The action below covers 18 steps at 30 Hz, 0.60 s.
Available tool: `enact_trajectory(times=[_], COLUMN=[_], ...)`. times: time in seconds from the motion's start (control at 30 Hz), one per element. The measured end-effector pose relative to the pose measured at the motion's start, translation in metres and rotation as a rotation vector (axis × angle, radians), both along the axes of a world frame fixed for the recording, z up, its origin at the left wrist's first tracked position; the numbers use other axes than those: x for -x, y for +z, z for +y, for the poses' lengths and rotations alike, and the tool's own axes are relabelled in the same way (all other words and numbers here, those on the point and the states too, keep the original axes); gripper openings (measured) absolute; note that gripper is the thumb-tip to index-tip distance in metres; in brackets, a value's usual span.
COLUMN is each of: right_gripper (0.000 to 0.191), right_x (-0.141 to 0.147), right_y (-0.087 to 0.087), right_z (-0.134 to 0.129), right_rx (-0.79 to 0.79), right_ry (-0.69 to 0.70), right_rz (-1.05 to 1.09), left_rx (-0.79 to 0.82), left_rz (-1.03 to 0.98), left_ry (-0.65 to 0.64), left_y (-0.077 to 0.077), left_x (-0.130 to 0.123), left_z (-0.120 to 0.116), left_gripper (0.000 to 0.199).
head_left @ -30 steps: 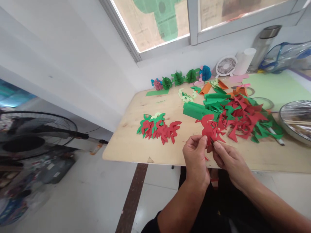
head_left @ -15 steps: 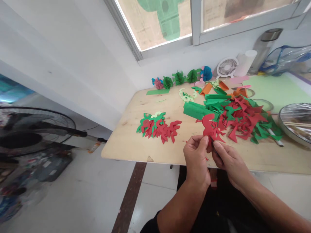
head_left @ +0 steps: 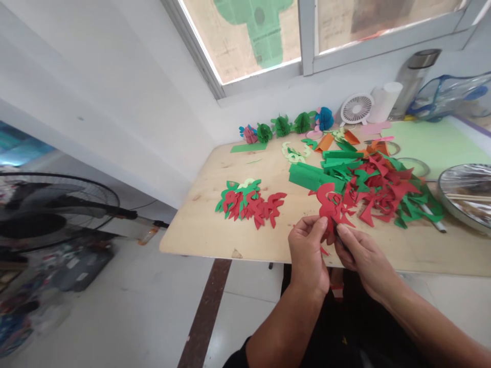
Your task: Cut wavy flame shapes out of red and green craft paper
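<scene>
My left hand (head_left: 309,250) is closed, thumb and fingers pinching a red paper cutout (head_left: 327,204) with curved, scalloped edges just above the table's front edge. Close against it, my right hand (head_left: 358,250) is closed around a small dark scissors-like tool (head_left: 338,234), mostly hidden by the fingers, which meets the paper's lower right side. A thin red scrap (head_left: 324,251) shows under the cutout. Red and green paper scraps (head_left: 387,189) are heaped beyond my right hand. Left of my hands lies a pile of red and green cutouts (head_left: 251,204).
Folded green paper (head_left: 307,175) lies behind the cutout. Paper honeycomb figures (head_left: 283,125) line the wall beside a small white fan (head_left: 356,109). A plastic-covered bowl (head_left: 466,197) stands at the right. A large floor fan (head_left: 57,209) is left of the wooden table (head_left: 203,225).
Both hands stay in nearly the same place, with the red paper shifted only slightly. The thin red scrap below the paper shows more clearly now.
</scene>
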State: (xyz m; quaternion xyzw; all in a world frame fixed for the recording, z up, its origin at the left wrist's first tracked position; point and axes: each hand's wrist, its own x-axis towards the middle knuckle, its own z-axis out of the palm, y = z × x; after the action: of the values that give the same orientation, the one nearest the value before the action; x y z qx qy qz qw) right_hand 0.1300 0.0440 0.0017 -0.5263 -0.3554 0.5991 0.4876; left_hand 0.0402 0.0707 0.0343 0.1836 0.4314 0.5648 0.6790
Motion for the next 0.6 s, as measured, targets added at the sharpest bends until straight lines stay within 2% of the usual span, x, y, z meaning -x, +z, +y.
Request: enact_trajectory(times=[0.6], right_gripper=[0.043], right_x=[0.0002], right_y=[-0.0015], right_z=[0.0017], right_rx=[0.022], right_ry=[-0.006], right_rz=[-0.05], left_rx=[0.0], left_rz=[0.0], left_ry=[0.006], left_y=[-0.0017], left_x=[-0.0003], left_z=[-0.0007], left_gripper=[0.016])
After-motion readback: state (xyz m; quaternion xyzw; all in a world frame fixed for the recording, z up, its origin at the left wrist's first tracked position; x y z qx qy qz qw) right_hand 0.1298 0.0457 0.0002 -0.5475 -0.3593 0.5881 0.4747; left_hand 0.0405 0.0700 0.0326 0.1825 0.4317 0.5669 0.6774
